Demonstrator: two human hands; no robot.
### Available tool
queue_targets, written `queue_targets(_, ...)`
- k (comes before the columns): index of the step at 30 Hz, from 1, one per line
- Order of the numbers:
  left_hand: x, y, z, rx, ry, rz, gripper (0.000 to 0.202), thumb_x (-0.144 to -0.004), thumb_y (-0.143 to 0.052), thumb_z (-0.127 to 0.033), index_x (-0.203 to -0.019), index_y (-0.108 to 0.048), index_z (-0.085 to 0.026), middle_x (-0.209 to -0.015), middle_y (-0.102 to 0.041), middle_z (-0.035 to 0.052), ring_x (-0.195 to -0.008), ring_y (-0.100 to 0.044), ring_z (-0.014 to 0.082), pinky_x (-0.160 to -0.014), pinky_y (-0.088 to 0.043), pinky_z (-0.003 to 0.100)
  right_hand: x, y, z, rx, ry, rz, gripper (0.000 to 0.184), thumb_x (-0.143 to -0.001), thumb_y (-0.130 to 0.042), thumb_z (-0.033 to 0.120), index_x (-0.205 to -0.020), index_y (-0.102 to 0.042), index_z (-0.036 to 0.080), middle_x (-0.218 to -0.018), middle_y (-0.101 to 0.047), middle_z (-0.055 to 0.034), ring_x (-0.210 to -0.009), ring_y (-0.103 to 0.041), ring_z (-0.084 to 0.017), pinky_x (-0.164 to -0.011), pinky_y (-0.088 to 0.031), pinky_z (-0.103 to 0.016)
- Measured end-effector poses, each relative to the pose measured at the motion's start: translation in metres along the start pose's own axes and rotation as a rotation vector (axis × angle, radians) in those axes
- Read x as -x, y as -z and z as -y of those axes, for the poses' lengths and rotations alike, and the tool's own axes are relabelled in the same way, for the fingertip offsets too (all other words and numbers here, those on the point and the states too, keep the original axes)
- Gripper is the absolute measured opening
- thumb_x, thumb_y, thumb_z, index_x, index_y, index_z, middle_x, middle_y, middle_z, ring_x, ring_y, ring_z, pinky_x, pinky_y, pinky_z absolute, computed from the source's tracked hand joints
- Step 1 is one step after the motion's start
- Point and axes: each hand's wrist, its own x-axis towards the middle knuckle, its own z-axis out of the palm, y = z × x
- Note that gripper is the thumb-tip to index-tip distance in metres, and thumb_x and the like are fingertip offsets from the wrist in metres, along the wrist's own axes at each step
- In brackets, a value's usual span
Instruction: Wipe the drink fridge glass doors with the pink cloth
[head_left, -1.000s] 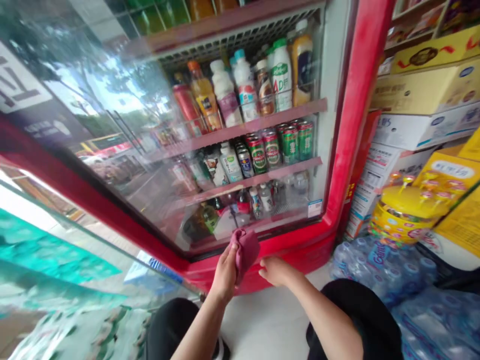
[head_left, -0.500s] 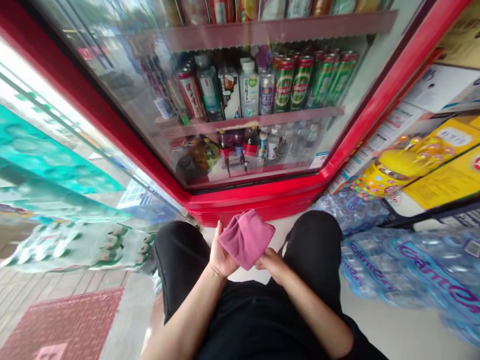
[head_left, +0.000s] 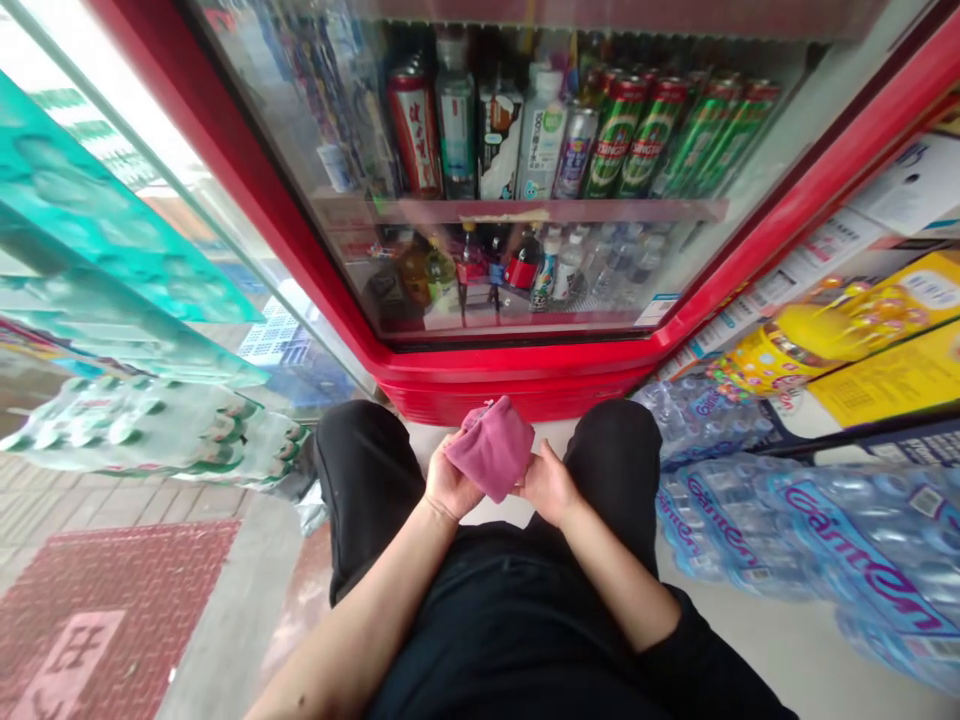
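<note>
Folded pink cloth (head_left: 493, 448) now spread broader than bunched shape of second ago, held between knees in front of red drinks fridge (head_left: 517, 366). Left hand (head_left: 450, 484) clamped on its left side. Right hand (head_left: 551, 487), earlier apart, now at right edge; whether grip pinches, cannot tell. Likely means cloth being refolded or adjusted, not wiping.

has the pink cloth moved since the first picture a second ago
Yes, lower against the red fridge base: the pink cloth then reached the base's top edge, now lies mostly below its bottom edge.
</note>
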Motion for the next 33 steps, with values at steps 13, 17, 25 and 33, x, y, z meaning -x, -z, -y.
queue_targets(13,-0.010,0.059,0.007,-0.247,0.083,-0.098,0.045,-0.103,-0.072,-0.048,-0.138,-0.068,-0.020,-0.145,-0.068,0.0119,-0.127,-0.069,0.0269,-0.109,-0.061,0.053,-0.004,-0.003,-0.004,-0.040,0.203,-0.041,0.058,-0.069,-0.094,0.057,-0.110,-0.077,0.020,-0.113,-0.085,-0.0115,-0.119,-0.074,-0.035,-0.105,-0.056,-0.047)
queue_targets(17,-0.012,0.075,0.017,-0.357,0.116,-0.106,0.043,-0.102,-0.075,-0.043,-0.137,-0.068,-0.019,-0.141,-0.070,0.0113,-0.123,-0.071,0.0260,-0.104,-0.063,0.050,-0.005,-0.003,-0.006,-0.027,0.160,-0.010,0.062,-0.063,-0.099,0.057,-0.109,-0.077,0.020,-0.108,-0.086,-0.0111,-0.121,-0.075,-0.037,-0.107,-0.057,-0.050)
queue_targets(25,-0.013,0.078,0.032,-0.551,0.063,-0.037,0.044,-0.103,-0.070,-0.052,-0.133,-0.070,-0.020,-0.140,-0.071,0.0113,-0.123,-0.071,0.0256,-0.107,-0.061,0.051,-0.005,-0.012,-0.015,0.060,0.077,-0.058,0.060,-0.067,-0.095,0.065,-0.101,-0.077,0.019,-0.104,-0.086,-0.0158,-0.117,-0.080,-0.041,-0.111,-0.059,-0.056)
queue_targets(33,-0.011,0.065,0.018,-1.113,-0.110,-0.094,0.039,-0.105,-0.066,-0.057,-0.111,-0.074,-0.020,-0.112,-0.076,0.0051,-0.101,-0.073,0.0201,-0.092,-0.064,0.039,-0.016,-0.026,-0.021,0.163,0.141,-0.067,0.074,-0.062,-0.083,0.081,-0.113,-0.082,0.027,-0.102,-0.087,-0.0187,-0.110,-0.083,-0.050,-0.095,-0.065,-0.068)
